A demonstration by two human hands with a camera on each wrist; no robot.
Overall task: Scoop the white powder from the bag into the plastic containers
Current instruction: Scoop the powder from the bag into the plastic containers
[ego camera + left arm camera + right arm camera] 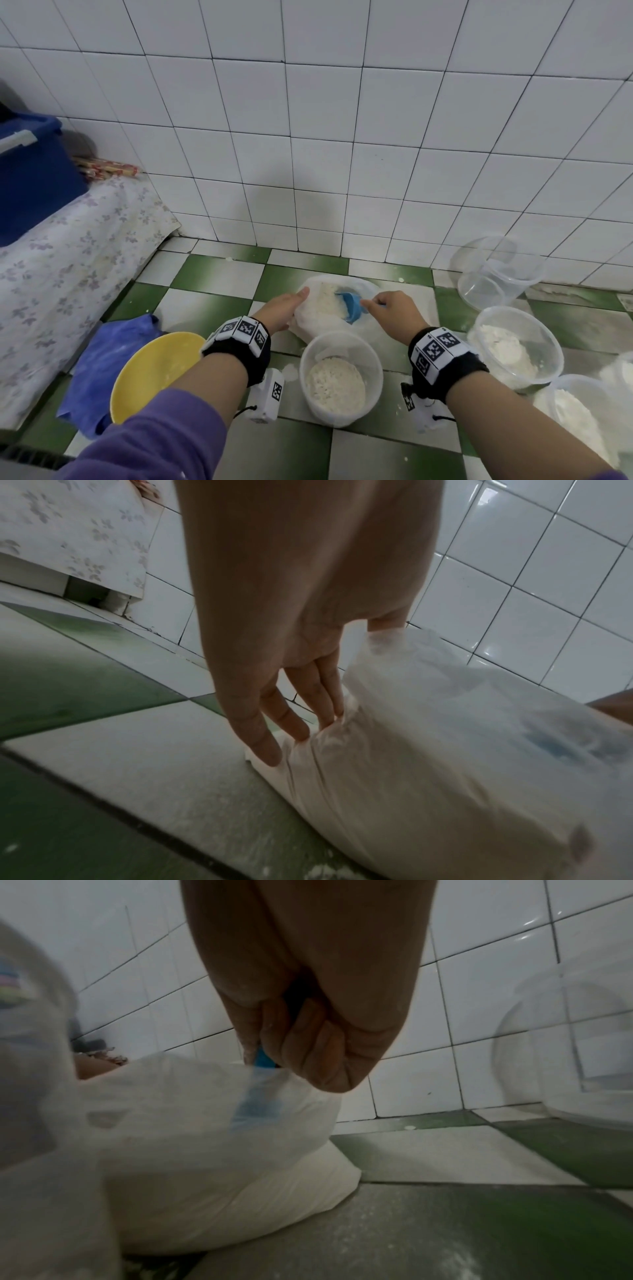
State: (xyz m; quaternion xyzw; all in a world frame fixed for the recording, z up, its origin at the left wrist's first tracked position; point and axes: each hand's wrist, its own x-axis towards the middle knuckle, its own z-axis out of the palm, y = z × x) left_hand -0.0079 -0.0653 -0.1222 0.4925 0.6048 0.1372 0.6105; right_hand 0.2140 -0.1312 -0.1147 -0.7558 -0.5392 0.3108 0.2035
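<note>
Green-and-white checkered floor (pixel 219 274). Bag (pixel 318 318) of white powder lies open; left hand (pixel 284 306), fingers (pixel 291 718) straight, steadies its side. Right hand (pixel 394 310) grips blue scoop (pixel 351 305) inside the bag's mouth. Container (pixel 340 377) just beside.

The bag (pixel 323 317) is viewed from above and behind by the head camera, facing the tiled wall (pixel 342 137). It is viewed closely, low near the floor, from either side by the wrist cameras; all views share it.

Head view: evenly lit, edges bowed, soft shadow on wall (pixel 284 185). Wrist views: dim, grainy, blurred; glare on tiles (pixel 486 642).
</note>
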